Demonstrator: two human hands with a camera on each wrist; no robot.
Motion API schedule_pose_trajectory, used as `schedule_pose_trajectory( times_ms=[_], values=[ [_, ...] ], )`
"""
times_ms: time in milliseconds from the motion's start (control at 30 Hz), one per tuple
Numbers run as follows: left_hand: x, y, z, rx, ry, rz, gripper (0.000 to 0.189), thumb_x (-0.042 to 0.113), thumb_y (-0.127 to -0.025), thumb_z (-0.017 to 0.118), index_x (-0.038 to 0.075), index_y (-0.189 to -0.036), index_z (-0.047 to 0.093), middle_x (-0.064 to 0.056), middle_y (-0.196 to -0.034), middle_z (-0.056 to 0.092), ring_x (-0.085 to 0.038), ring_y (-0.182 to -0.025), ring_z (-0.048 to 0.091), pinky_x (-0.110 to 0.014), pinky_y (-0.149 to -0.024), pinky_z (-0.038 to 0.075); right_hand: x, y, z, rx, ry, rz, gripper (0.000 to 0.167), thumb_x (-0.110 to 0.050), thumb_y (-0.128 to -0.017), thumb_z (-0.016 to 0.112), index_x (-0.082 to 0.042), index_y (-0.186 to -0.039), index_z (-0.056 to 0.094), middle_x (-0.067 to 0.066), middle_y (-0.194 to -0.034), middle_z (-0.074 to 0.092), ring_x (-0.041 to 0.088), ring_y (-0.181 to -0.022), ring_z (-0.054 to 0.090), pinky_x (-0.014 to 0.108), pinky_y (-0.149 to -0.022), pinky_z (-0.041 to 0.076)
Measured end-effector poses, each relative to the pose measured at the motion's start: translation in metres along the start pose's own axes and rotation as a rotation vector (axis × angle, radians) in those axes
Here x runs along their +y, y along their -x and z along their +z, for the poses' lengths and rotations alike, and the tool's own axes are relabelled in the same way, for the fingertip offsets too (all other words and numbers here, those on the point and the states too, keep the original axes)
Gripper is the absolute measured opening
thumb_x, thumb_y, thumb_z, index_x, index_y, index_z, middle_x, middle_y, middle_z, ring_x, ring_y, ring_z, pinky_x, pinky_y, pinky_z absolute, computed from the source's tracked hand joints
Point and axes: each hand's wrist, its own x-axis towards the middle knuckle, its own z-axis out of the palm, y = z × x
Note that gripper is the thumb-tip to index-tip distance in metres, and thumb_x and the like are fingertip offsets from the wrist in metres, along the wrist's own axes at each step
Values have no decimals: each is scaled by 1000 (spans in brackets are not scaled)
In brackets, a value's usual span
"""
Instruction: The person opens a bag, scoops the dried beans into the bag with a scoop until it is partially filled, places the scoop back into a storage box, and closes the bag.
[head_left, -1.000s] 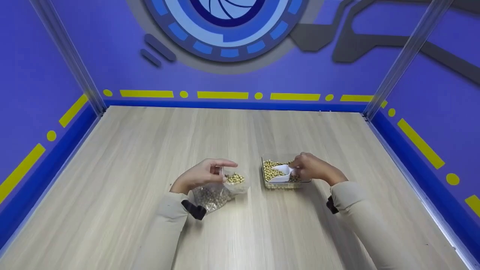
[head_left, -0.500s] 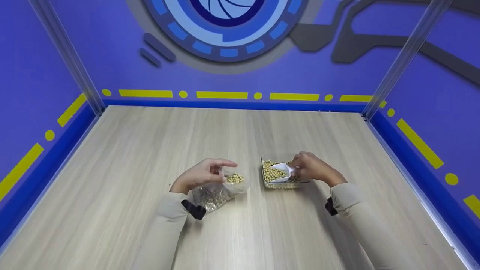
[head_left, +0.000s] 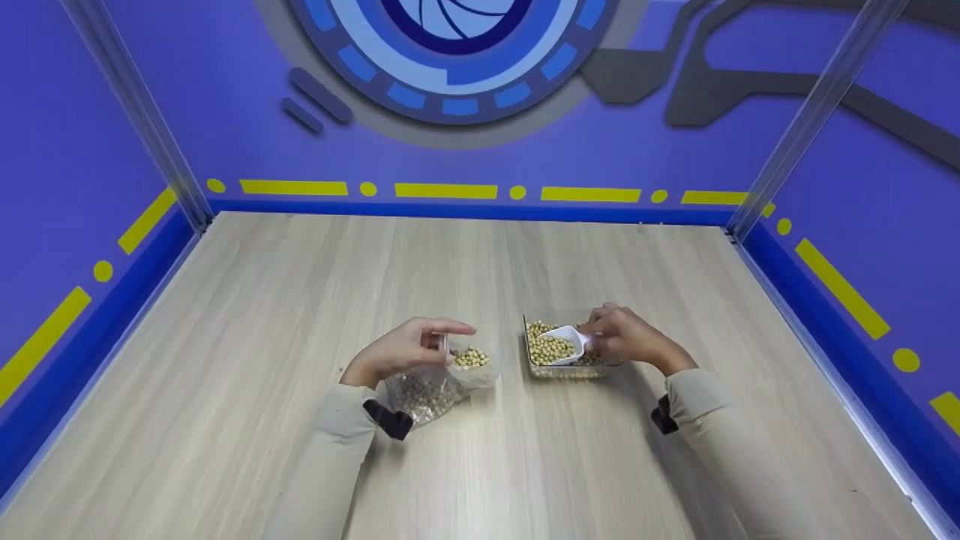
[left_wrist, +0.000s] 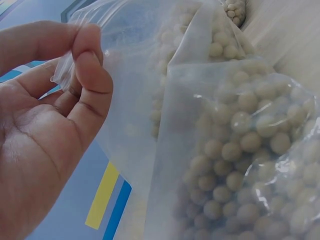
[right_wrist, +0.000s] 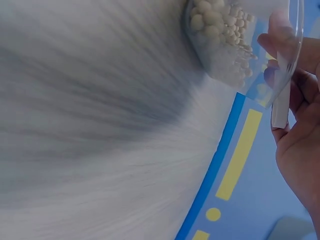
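My left hand (head_left: pixel 409 349) pinches the rim of a clear plastic bag (head_left: pixel 424 397) between thumb and fingers. Pale round beads or beans fill the bag's lower part, seen close up in the left wrist view (left_wrist: pixel 235 150); their exact kind I cannot tell. To the right stands a clear rectangular container (head_left: pixel 574 372) holding the same pale balls. My right hand (head_left: pixel 626 337) grips the handle of a white scoop (head_left: pixel 570 335), whose bowl lies in the container, filled with balls. In the right wrist view, fingers wrap the white handle (right_wrist: pixel 281 107) behind the container's clear wall.
Both things rest on a wood-grain table (head_left: pixel 480 465). Blue walls (head_left: pixel 480 161) with yellow marks enclose its back and sides, and metal posts (head_left: pixel 814 120) stand at the rear corners. A narrow strip of tabletop separates bag and container.
The scoop has tilted from digging into the balls to lying more level, and its bowl now holds more of them. My left hand and the bag have stayed put.
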Motion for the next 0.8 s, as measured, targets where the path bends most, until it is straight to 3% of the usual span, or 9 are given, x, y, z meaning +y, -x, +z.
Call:
schedule_pose_trajectory(
  times_ms=[100, 333, 800],
  values=[
    [0, 1, 0, 8, -13, 0, 51, -3, -85, 64, -5, -134, 52, -13, -96, 59, -3, -61, 42, -19, -58, 41, 0, 0, -1, 2, -17, 28, 24, 6, -79, 68, 4, -103, 73, 11, -85, 68, 21, -78, 53, 30, -69, 43],
    [0, 1, 0, 3, -17, 3, 52, -4, -84, 64, -7, -134, 50, 3, -76, 52, -3, -57, 39, -18, -55, 37, 0, 1, -3, -22, -69, 111, 26, 3, -82, 68, 2, -107, 73, 10, -91, 70, 20, -85, 54, 30, -74, 45],
    [1, 2, -1, -8, 12, -3, 53, -4, -84, 63, -8, -135, 49, 7, -68, 51, -1, -57, 42, -19, -55, 39, 3, 1, -6, -36, -122, 172, 26, -5, -83, 70, 1, -108, 72, 12, -95, 70, 23, -90, 55, 30, -77, 45]
  ],
)
